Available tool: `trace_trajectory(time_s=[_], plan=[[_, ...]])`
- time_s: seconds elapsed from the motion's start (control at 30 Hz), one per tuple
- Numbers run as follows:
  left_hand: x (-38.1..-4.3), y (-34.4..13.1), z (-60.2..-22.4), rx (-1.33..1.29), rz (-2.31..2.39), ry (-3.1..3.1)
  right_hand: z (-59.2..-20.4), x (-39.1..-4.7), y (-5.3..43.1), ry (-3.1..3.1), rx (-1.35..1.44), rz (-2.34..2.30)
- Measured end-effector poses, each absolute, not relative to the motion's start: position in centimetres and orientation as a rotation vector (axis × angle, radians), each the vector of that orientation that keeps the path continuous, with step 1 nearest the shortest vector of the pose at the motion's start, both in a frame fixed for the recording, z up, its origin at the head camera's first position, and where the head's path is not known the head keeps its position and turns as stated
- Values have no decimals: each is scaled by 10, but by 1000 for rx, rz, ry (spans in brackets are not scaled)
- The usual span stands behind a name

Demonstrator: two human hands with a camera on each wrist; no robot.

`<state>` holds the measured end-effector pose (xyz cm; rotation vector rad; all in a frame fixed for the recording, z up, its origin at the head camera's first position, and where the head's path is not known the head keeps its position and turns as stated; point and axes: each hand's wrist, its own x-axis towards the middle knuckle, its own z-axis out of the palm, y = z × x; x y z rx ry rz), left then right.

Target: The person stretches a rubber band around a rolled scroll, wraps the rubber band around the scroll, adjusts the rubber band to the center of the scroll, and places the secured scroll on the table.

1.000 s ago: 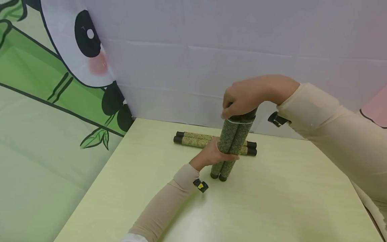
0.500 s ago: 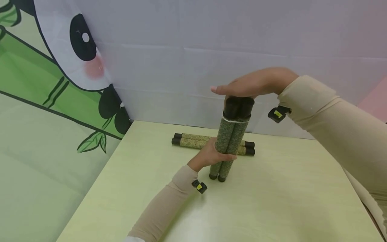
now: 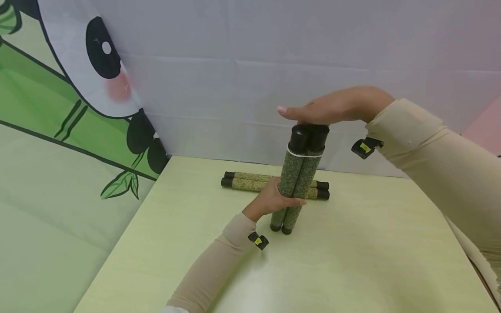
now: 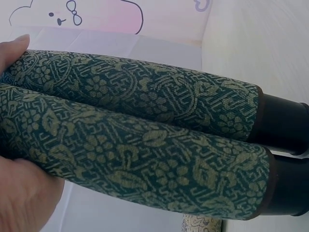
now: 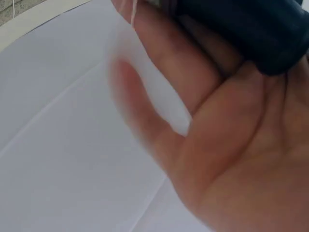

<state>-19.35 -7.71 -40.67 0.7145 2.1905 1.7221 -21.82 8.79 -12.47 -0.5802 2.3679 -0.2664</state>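
Observation:
Two green brocade-covered tubes with black ends stand nearly upright side by side, tilted a little to the right at the top. My left hand grips both around their lower half, thumb across the front. A thin white band circles them just below the upper black ends. Over those tops lies my right hand, thumb stretched left. In the right wrist view a black end rests against the palm near the fingers, which pass behind it. The woven flower pattern of the tubes shows in the left wrist view.
Two yellowish patterned tubes with black ends lie side by side behind the left hand, partly hidden by it. The pale table meets a light cloth backdrop at the back. A printed cartoon panel rises on the left.
My right hand has loosened from its curled grip on the upper ends. Its palm now lies over the tops, thumb out, baring the black ends. The left hand holds the same spot.

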Motion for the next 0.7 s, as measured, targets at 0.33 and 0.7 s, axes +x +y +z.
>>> trace_trajectory(time_s=[0.33,0.7], plan=[[-192,-76,-407,552,1661,2224,-130,-216,108,2435,-566,-268],[-196,-77,-412,811,1858,2048,-163,-209,139,2471,-745,-714]])
